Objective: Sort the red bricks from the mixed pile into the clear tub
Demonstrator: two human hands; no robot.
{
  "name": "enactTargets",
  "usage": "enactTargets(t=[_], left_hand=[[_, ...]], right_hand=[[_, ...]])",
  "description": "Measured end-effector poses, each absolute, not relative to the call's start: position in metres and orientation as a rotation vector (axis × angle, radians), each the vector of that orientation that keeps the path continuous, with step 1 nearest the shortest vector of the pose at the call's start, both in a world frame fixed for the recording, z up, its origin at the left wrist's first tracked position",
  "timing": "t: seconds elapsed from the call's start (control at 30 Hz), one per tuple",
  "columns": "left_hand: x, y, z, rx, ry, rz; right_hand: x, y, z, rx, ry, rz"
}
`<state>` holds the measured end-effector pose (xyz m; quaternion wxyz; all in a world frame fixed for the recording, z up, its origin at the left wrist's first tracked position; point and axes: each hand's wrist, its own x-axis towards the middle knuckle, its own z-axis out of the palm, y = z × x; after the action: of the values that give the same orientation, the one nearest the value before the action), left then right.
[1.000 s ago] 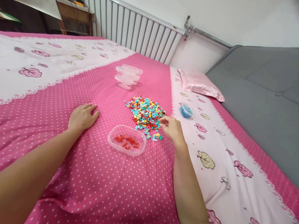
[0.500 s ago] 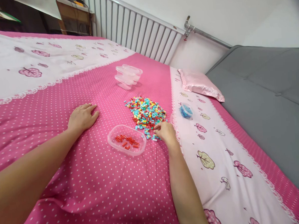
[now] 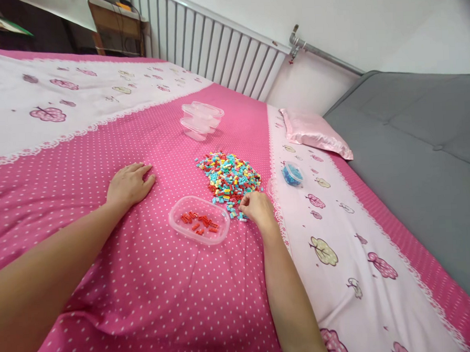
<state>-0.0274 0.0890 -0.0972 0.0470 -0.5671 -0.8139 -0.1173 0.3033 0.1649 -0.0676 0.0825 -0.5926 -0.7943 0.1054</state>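
Note:
A heap of small building bricks (image 3: 233, 173) in red, blue, yellow and cream lies on the pink dotted bedspread (image 3: 154, 285). At the heap's near right edge, my right hand (image 3: 258, 207) has its thumb and fingers pinched together; whatever is between the fingertips is too small to make out. Just left of it stands a clear plastic container (image 3: 178, 232) with several red bricks (image 3: 200, 221) inside. My left hand (image 3: 129, 186) rests flat on the bedspread, fingers spread, left of the container and holding nothing.
Clear empty containers (image 3: 202, 117) stand beyond the heap. A small lidded tub of blue pieces (image 3: 292, 174) sits to the right on the white strip. Farther back are a pink pillow (image 3: 315, 132), a grey headboard (image 3: 415, 151) and a white radiator (image 3: 212, 38).
My right hand has shifted slightly left and toward me at the heap's edge, its fingers still pinched. My left hand and the containers have not moved.

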Motion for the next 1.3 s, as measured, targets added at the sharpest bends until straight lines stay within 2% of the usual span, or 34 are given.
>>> enactTargets(t=[0.37,0.53,1.3], left_hand=[[-0.027,0.089,-0.097,-1.725,-2.487,-0.35],[-0.027,0.089,-0.097,-1.723,-2.491,-0.362],[-0.031,0.091,-0.103,-1.705,-2.462,-0.388]], right_hand=[[0.303,0.167,-0.071,-1.643,-2.362,0.379],[0.3,0.165,-0.069,-1.457,-2.426,0.471],[0.298,0.158,-0.062,-1.654,-2.594,0.417]])
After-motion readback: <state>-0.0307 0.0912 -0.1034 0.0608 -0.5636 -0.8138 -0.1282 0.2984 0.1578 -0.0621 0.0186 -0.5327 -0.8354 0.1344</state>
